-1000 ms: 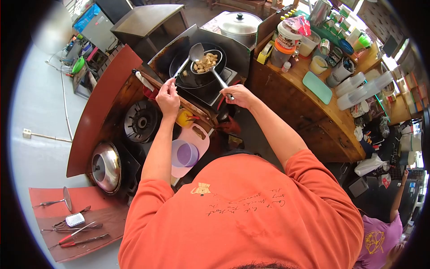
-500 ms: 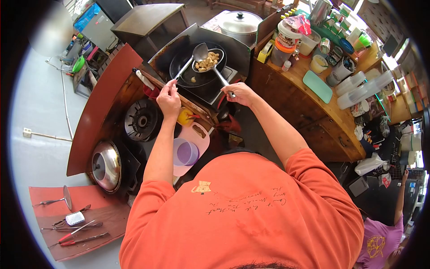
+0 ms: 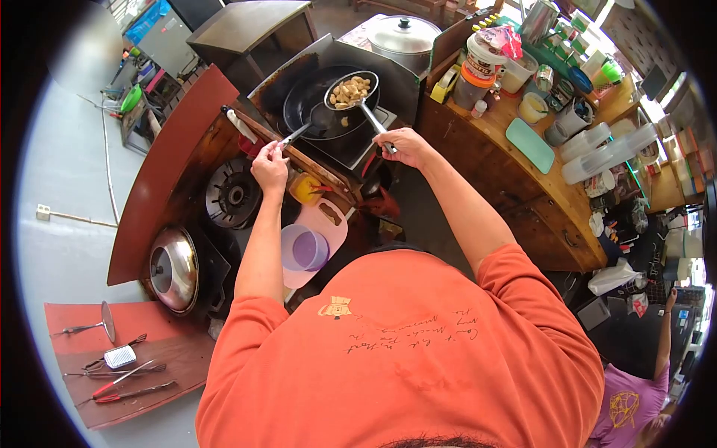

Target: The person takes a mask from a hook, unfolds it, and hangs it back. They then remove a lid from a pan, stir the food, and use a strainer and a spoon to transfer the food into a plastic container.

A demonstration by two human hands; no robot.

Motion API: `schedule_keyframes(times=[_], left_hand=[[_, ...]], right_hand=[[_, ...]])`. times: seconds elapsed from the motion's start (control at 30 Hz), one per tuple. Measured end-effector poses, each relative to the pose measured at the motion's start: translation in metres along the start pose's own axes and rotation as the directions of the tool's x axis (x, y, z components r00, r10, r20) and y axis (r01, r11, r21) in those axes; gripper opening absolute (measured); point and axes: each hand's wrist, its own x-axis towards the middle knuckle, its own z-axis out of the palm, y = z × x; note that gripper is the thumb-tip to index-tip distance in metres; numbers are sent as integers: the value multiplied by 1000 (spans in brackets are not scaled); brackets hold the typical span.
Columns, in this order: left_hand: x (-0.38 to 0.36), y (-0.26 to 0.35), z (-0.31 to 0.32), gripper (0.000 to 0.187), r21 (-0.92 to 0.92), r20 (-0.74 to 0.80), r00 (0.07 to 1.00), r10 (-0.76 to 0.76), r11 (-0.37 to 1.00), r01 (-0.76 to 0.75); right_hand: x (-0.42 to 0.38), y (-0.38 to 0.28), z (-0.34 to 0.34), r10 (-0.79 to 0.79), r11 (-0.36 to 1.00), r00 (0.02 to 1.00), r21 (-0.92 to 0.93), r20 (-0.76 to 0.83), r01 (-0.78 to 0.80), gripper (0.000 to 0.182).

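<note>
Over a dark wok (image 3: 299,93) on the stove, my right hand (image 3: 404,147) grips the handle of a round strainer (image 3: 366,112). Brown fried pieces (image 3: 349,91) fill the strainer. My left hand (image 3: 270,169) holds the handle of a metal ladle (image 3: 321,117), whose head is low in the wok, below and left of the strainer. A small piece (image 3: 344,121) lies in the wok near the ladle. Below my left hand are a yellow container (image 3: 305,190), a pink board (image 3: 334,224) and a purple-tinted bowl (image 3: 304,248).
A lidded pot (image 3: 404,36) stands behind the stove. To the left are a burner (image 3: 234,195) and a domed lid (image 3: 174,270). Jars and a green tray (image 3: 530,145) sit on the wooden counter (image 3: 493,127). Another person (image 3: 627,399) is at the lower right.
The ladle head has dropped from above the strainer down into the wok, and my left hand has moved slightly down and left. The strainer has risen slightly and shifted right with the pieces in it.
</note>
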Motion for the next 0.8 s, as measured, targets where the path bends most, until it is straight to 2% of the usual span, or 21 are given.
schedule_keyframes(times=[0.07,0.1,0.13,0.2,0.23,0.27,0.33,0.4,0.47,0.57,0.7,0.8], left_hand=[[-1,1,9,21,-67,36,993,-111,991,113],[4,-16,18,23,-195,65,980,-188,961,197],[5,-21,24,23,-198,61,980,-191,960,200],[9,-26,32,23,-433,186,914,-360,805,405],[10,-26,35,19,-483,231,880,-415,736,474],[11,-25,39,19,-489,226,880,-417,733,473],[13,-21,45,14,-600,294,789,-539,539,592],[17,-17,50,11,-612,281,766,-579,507,607],[20,-12,51,11,-645,294,703,-648,408,646],[25,-17,51,10,-672,283,692,-664,377,637],[36,-21,43,7,-698,225,707,-671,395,597],[43,-24,30,5,-690,167,780,-603,494,529]], right_hand=[[0,-3,-1,-8,1000,1000,-7,23,8,7],[1,-4,-2,-16,1000,999,-11,47,17,9],[0,-5,-2,-14,1000,999,-16,48,15,9],[-1,-9,-1,-19,1000,998,-1,56,19,10],[-2,-11,0,-18,1000,998,-8,58,19,10],[-4,-13,1,-20,1000,999,11,50,19,9],[-5,-14,1,-21,1000,999,22,46,20,9],[-7,-16,0,-30,999,998,14,49,29,9],[-10,-17,-1,-30,999,998,14,46,30,9],[-10,-16,-7,-35,999,998,29,60,33,9],[-13,-11,-14,-41,998,996,41,82,38,10],[-17,-9,-19,-33,999,996,21,87,31,11]])
